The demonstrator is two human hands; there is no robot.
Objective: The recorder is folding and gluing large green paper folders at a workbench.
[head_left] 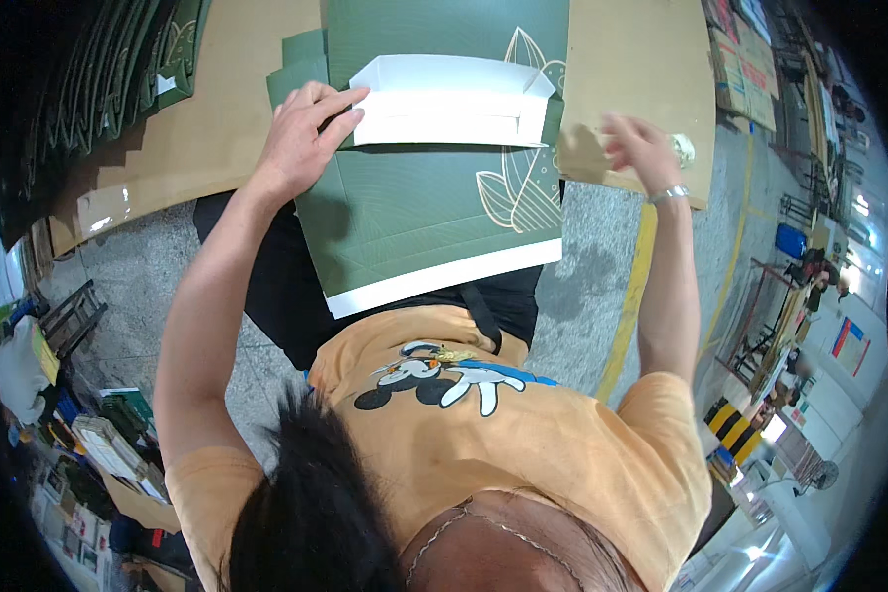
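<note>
A green paper bag (414,212) with cream leaf line drawings lies flat in front of me, its near edge banded in white and reaching past the table edge over my lap. Across its middle an opened fold shows a white inner side (444,99). My left hand (306,133) grips the left corner of this fold with thumb and forefinger. Off the bag's right side, my right hand (644,153) hovers over the cardboard, blurred by motion, its fingers partly curled. Beside its wrist sits a small whitish lump (683,150), too unclear to name.
Brown cardboard (636,59) covers the table. Several folded green bags (118,74) stand in a row at the far left. Stacked printed cartons (745,74) are at the far right. Yellow lines (629,296) mark the grey floor.
</note>
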